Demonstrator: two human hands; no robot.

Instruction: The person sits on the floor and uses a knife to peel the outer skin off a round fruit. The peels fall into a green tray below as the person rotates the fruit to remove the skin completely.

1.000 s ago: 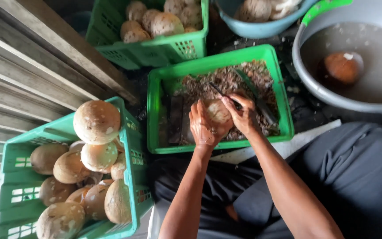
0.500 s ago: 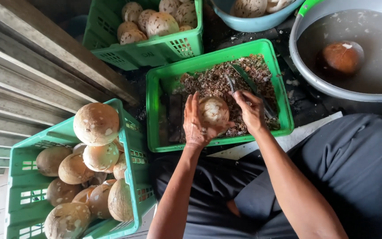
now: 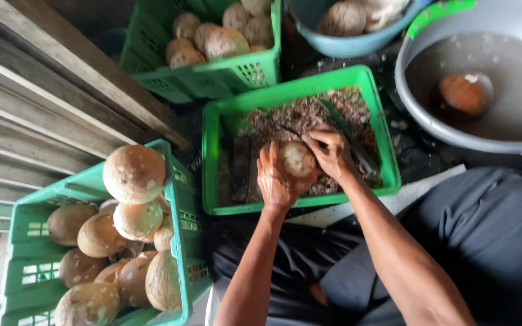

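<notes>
My left hand [image 3: 275, 178] cups a pale round coconut [image 3: 297, 158] over the green tray [image 3: 212, 163]. My right hand [image 3: 330, 152] grips a thin dark blade [image 3: 291, 130] whose tip points left across the top of that coconut. The tray under my hands holds brown husk shavings [image 3: 309, 111]. A long dark knife [image 3: 348, 136] lies in the tray just right of my right hand.
A green crate [image 3: 185, 199] of brown coconuts stands at the lower left, another green crate [image 3: 237, 75] of peeled ones at the top. A grey basin [image 3: 418, 108] of water with one coconut [image 3: 465, 93] sits top right, a blue bowl [image 3: 345, 43] beside it. Wooden planks [image 3: 49, 102] run along the left.
Both hands and the coconut stay over the tray; the coconut has turned a little in my left hand and the right hand has shifted on top of it. The camera view has drifted slightly.
</notes>
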